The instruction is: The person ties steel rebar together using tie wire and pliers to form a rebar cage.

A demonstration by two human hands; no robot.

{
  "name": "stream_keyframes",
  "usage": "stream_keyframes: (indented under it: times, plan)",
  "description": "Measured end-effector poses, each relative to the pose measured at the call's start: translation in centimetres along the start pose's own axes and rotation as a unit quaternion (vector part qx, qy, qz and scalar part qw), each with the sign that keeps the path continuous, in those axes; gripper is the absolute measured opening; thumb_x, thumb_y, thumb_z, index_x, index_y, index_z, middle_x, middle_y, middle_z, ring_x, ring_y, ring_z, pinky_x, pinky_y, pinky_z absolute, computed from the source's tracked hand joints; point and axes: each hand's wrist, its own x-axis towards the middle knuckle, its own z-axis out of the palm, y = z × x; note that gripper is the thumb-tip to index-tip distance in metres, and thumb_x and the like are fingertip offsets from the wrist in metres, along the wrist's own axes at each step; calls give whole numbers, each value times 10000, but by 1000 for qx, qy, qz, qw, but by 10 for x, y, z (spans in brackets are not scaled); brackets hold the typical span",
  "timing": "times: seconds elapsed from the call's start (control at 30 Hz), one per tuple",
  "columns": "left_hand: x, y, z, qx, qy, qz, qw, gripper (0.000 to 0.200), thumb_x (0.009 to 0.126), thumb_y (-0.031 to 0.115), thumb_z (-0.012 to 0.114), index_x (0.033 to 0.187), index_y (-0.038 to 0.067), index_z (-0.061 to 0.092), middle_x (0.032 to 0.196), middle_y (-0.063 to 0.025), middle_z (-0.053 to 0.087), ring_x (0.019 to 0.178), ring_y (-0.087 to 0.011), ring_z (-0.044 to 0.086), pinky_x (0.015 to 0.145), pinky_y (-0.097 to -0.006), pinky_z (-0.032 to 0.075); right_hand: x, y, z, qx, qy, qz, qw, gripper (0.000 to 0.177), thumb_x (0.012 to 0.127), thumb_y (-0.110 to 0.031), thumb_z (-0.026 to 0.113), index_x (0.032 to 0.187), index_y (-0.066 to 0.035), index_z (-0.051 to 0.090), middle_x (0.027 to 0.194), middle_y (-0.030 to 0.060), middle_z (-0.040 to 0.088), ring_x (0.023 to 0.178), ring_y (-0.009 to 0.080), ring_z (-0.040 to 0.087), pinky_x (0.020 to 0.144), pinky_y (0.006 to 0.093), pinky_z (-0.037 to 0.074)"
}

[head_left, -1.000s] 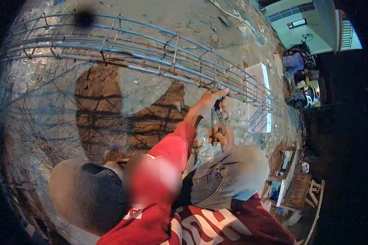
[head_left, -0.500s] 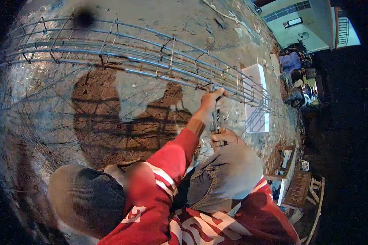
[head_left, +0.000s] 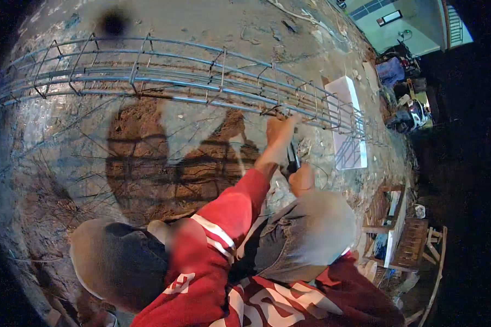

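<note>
A long rebar cage (head_left: 223, 90) of straight bars and square stirrups crosses in front of me. My left hand (head_left: 281, 131) is closed at its lower bar, by a stirrup; its fingertips are partly blurred. Just below it, my right hand (head_left: 301, 179) grips the dark handles of a long plier-like tool (head_left: 293, 157) that points up toward the bar. The tool's head is hidden behind my left hand and the bars. No tie wire can be made out at that joint.
A white block (head_left: 348, 122) lies under the cage's right end. Brown soil (head_left: 142, 191) and thin loose wires cover the ground below it. Right of me stands a wooden bench-like frame (head_left: 406, 245); a motorcycle (head_left: 414, 115) is farther off.
The view has shifted a little. My right hand and the tool have turned, and the tool now slants more toward my left hand, which stays at the bar.
</note>
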Motion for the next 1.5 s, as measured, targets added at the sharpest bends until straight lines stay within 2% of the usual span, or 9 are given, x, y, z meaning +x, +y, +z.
stream_keyframes:
  times: [0.1, 0.33, 0.43, 0.63, 0.87, 0.97, 1.07, 1.23, 1.5]
  plan:
    - [-5, 8, -38, -258, -396, -65, 879, 309, 881, 302, 656, 1037, 36, 631, 838, -37, 656, 720, -176, 646, 655, -307, 531, 10, 1, -1, 214, -116, -17, 970, 263, 772, -217, 782, 784, -8, 624, 538, 42, 533, 480, 181, 538, 457, 370, 435]
    - [-1, -16, -22, -442, -447, -58, 775, 304, 963, 357, 554, 1119, 98, 589, 886, -27, 654, 752, -143, 619, 663, -281, 493, 20, 0, -45, 399, -402, 119, 815, 342, 791, -356, 784, 734, -92, 573, 581, -24, 525, 495, 92, 494, 436, 278, 363]
    - [-5, -9, 5, -372, -328, -77, 865, 332, 927, 392, 601, 848, 69, 614, 684, 6, 555, 577, -104, 498, 539, -281, 430, 31, 26, -50, 610, -635, 156, 448, 362, 820, -385, 748, 725, -101, 545, 596, -35, 511, 512, 71, 483, 423, 278, 355]
    - [8, -12, 30, -74, 88, -7, 993, 430, 886, 407, 639, 708, 16, 642, 640, -83, 598, 569, -195, 551, 524, -382, 430, 5, 2, -51, 249, -201, -32, 947, 331, 785, -230, 701, 965, 27, 597, 796, 158, 646, 710, 313, 637, 610, 358, 497]
    - [-39, 31, 4, 81, 45, -2, 996, 298, 876, 314, 640, 805, 29, 690, 682, -90, 625, 599, -202, 566, 556, -377, 441, -3, 0, -35, 53, -103, -52, 992, 475, 814, -363, 732, 969, 59, 579, 851, 252, 656, 772, 441, 629, 697, 472, 510]
    - [2, -2, -8, -265, -223, -56, 937, 253, 874, 307, 638, 834, 59, 670, 668, -46, 602, 589, -177, 571, 553, -348, 468, 4, 22, -21, 369, -239, 22, 898, 485, 793, -388, 763, 981, 18, 577, 716, 87, 617, 580, 270, 593, 542, 395, 480]
    - [-33, 36, -34, -398, -281, -137, 862, 197, 865, 279, 643, 854, 83, 653, 643, -13, 581, 550, -151, 553, 525, -317, 474, 8, 23, -12, 730, -593, 135, 312, 364, 832, -292, 749, 1027, -34, 582, 650, -23, 475, 500, 59, 381, 456, 252, 335]
    - [-9, 4, -20, -27, -25, 19, 999, 363, 801, 360, 720, 891, 19, 635, 852, -72, 649, 746, -238, 615, 682, -372, 508, -1, 34, 59, 516, -312, 42, 797, 538, 894, -432, 635, 1227, -16, 561, 800, 33, 618, 700, 120, 555, 633, 257, 444]
    - [-55, -10, 0, 266, -109, 312, 906, 286, 771, 234, 692, 992, 61, 637, 930, -209, 641, 876, -408, 616, 755, -498, 492, -7, 49, 96, 526, -371, -6, 765, 502, 904, -404, 623, 1214, -13, 565, 805, 26, 612, 699, 113, 548, 631, 253, 439]
